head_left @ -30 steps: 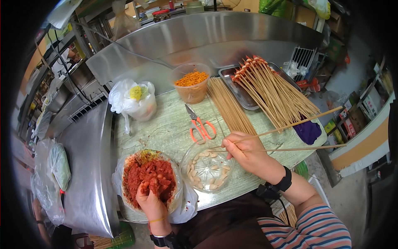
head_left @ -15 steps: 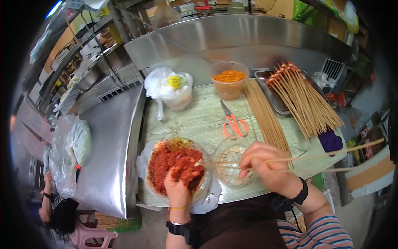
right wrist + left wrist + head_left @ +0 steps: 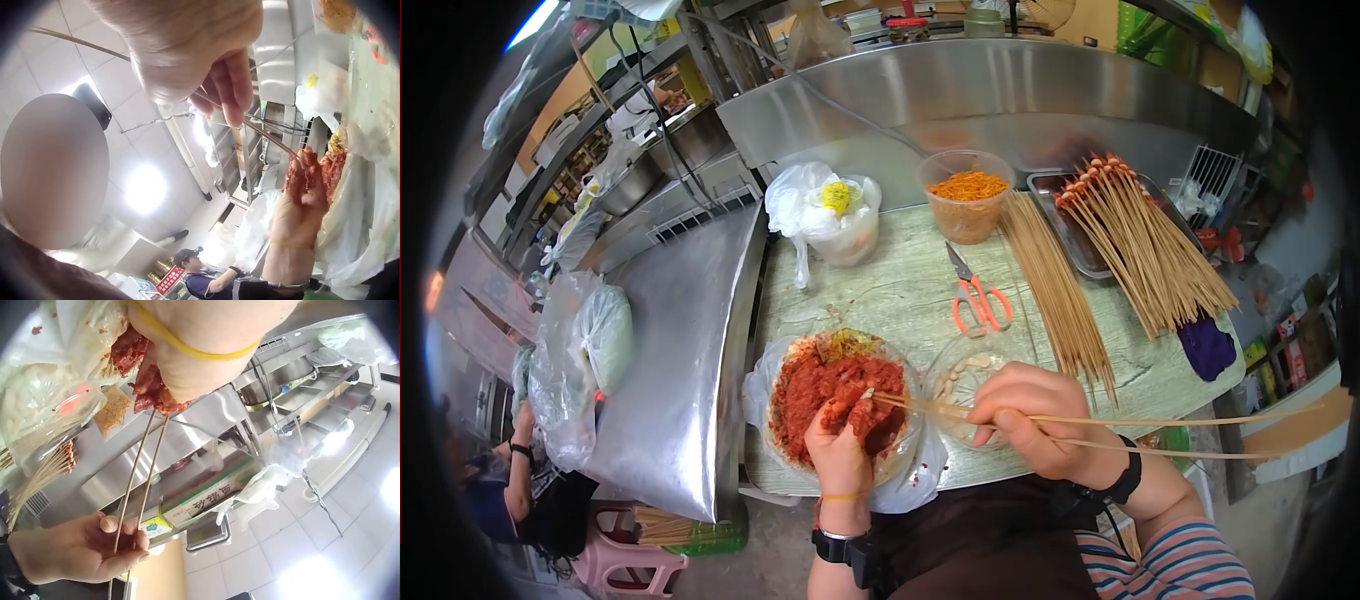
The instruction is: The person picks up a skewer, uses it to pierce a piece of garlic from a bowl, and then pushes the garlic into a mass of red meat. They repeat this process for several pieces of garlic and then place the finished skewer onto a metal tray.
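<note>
My right hand (image 3: pixel 1030 418) grips two long bamboo skewers (image 3: pixel 1160 420), their tips pointing left. Red-coated fingertips of my left hand (image 3: pixel 840 460) pinch red-sauced meat (image 3: pixel 150 387) right at the skewer tips. A small pale piece (image 3: pixel 867 394) shows at the tips by the left fingers. Beneath the left hand sits a plastic-lined bowl heaped with red marinated meat (image 3: pixel 830 385), yellowish seasoning along its far edge. Below the skewers, partly hidden by my right hand, stands a clear round container (image 3: pixel 945 360) with pale flat slices inside.
Orange-handled scissors (image 3: pixel 978 300) lie mid-table near loose bamboo skewers (image 3: pixel 1060 300). Behind stand a tub of orange shreds (image 3: pixel 966 205) and a bagged white tub (image 3: pixel 845 235). Finished skewers (image 3: pixel 1150 250) are piled over a metal tray (image 3: pixel 1040 185). Another person (image 3: pixel 200 275) is in the background.
The right hand has brought the skewer tips leftward from the clear container to the left hand, which has risen from the meat to meet them. The head view has swung left.
</note>
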The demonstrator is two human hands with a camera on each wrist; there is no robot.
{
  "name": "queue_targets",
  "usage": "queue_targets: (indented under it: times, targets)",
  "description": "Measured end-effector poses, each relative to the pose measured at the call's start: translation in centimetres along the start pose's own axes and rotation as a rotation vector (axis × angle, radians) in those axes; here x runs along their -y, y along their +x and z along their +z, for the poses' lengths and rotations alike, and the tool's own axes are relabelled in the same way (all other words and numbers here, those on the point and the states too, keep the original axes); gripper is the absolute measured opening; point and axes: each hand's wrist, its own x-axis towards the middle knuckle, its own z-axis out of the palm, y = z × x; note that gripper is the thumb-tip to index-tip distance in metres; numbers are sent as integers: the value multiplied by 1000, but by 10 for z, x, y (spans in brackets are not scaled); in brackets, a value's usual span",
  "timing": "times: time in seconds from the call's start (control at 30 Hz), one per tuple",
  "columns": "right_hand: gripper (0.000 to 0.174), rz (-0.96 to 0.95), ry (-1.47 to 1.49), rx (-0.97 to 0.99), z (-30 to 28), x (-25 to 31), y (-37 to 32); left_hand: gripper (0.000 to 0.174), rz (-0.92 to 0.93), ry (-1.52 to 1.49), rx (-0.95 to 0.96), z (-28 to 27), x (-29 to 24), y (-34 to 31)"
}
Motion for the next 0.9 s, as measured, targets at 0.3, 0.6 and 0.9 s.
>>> queue_targets:
  times: [0.3,0.6,0.9]
  targets:
    - [16,14,87,-123,12,-7,-15,13,-81,-330,-44,-10,0,6]
    - [14,-55,-41,-64,20,-7,-10,16,-103,-370,-107,-12,1,7]
    - [14,-88,-31,-65,28,-15,-7,17,-110,-387,-95,-17,3,6]
